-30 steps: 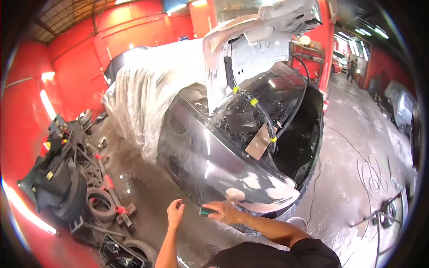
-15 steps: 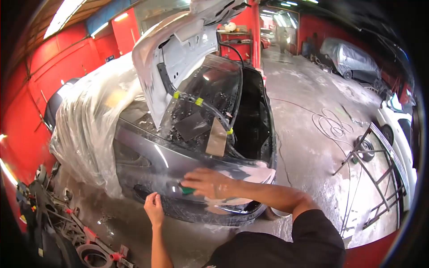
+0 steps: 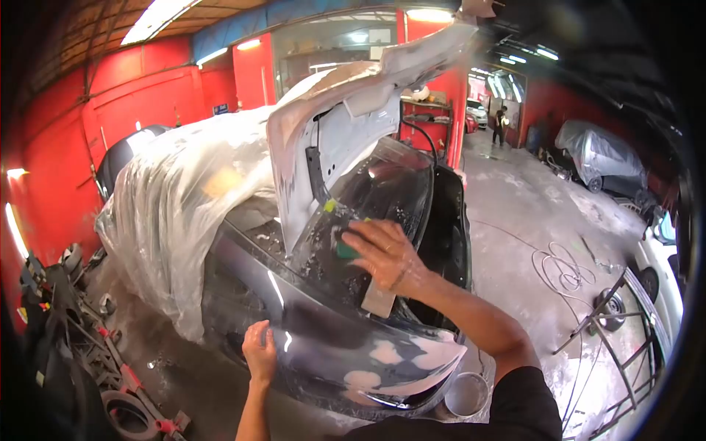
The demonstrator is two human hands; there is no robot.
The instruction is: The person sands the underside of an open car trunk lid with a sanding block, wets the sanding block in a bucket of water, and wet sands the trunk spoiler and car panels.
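Observation:
My right hand [image 3: 390, 257] is raised over the dark glass of a grey car, its fingers curled round a small green block [image 3: 346, 248]. Beneath the wrist lies a tan rectangular sheet [image 3: 378, 300], partly covered by the hand. My left hand [image 3: 259, 350] is beside the car's grey side panel [image 3: 309, 316], fingers curled in; whether anything is inside them is hidden. Pale filler patches [image 3: 426, 353] cover the panel's corner near me. A white lid [image 3: 294, 162] stands raised over the glass, and yellow-green tape [image 3: 329, 206] marks the dark strip near it.
Clear plastic sheeting [image 3: 176, 213] drapes the car's far part. A bucket [image 3: 466, 395] stands at the near corner. Car parts [image 3: 81, 323] lie along the left wall. At right are a coiled hose [image 3: 562, 268], a metal frame [image 3: 625, 323] and a distant person [image 3: 500, 126].
My right hand has lifted off the side panel with the green block and moved up over the glass. My left hand stays low beside the panel. The view has shifted.

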